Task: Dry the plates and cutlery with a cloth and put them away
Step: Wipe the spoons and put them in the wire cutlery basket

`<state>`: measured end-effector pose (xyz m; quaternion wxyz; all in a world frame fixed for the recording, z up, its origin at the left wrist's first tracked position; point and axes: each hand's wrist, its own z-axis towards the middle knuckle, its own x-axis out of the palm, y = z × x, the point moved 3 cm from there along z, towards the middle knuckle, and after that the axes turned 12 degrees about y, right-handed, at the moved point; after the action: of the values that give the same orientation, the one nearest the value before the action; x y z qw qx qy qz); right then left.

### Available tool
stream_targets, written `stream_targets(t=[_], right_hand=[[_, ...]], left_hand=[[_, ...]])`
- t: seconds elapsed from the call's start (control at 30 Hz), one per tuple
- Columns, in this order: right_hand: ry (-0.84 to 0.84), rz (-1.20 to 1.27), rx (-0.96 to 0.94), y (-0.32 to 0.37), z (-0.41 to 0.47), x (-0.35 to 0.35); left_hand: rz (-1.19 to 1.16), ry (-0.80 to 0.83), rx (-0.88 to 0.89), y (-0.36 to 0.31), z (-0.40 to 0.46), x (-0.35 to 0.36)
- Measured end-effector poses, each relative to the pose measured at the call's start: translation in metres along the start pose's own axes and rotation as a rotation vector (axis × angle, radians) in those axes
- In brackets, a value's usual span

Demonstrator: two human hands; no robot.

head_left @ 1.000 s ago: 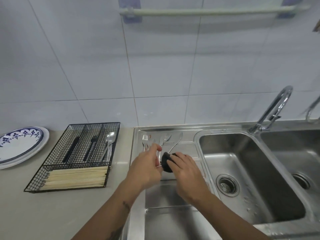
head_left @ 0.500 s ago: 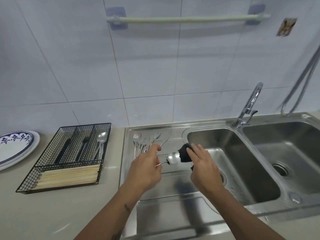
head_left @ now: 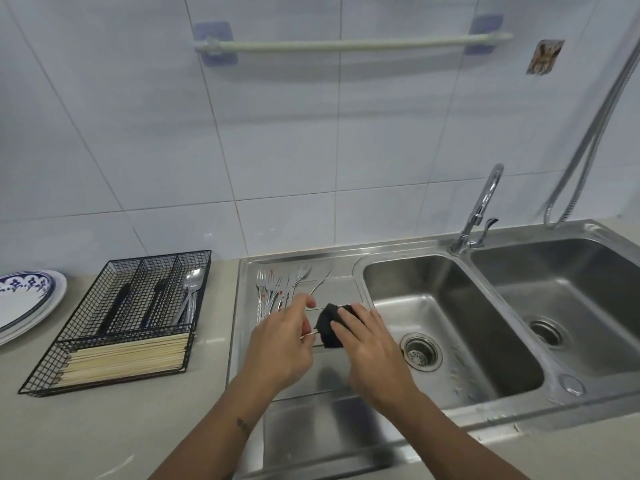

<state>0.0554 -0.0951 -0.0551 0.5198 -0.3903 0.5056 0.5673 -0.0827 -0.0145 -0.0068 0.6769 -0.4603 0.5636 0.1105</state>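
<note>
White tiled wall [head_left: 277,133] behind, with a towel rail [head_left: 349,45] stuck up high. Below it a grey counter [head_left: 104,427] with a steel double sink [head_left: 485,403] set in; tap [head_left: 479,209] at the back between the two bowls.

On my feed both hands are over the drainboard [head_left: 332,386], the flat part left of the bowls. Left hand [head_left: 280,344] pinches the thin metal handle of a utensil [head_left: 308,336], fingers curled. Only a short bit of handle shows; can't tell if it's a spoon or fork, since the working end is buried in the cloth. Right hand [head_left: 370,348] grips a dark cloth [head_left: 330,325], bunched around that end, fingers curled over the top.

More cutlery [head_left: 277,291], mostly forks, lies in a loose bunch at the drainboard's back left corner, just beyond the left hand.

Black wire tray [head_left: 121,320] sits on the counter just left of the sink. Back compartments: dark-handled pieces and a few spoons [head_left: 190,289] in the rightmost one. Front compartment: full of pale chopsticks [head_left: 124,355], lying crosswise.

Stacked plates [head_left: 24,303], blue pattern on the top one, at the counter's far left edge, partly cut off by the frame.
</note>
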Motion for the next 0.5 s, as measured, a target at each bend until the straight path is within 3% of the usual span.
stream_targets(t=[0.23, 0.4, 0.5], right_hand=[[-0.108, 0.065, 0.058, -0.018, -0.003, -0.009], [-0.073, 0.085, -0.096, 0.003, -0.005, 0.001], [-0.042, 0.093, -0.012, -0.004, -0.008, 0.008]], left_hand=[[-0.017, 0.109, -0.059, 0.016, 0.002, 0.010], [-0.372, 0.147, -0.074, 0.013, 0.011, 0.006], [-0.442, 0.166, -0.075, 0.016, 0.010, 0.007]])
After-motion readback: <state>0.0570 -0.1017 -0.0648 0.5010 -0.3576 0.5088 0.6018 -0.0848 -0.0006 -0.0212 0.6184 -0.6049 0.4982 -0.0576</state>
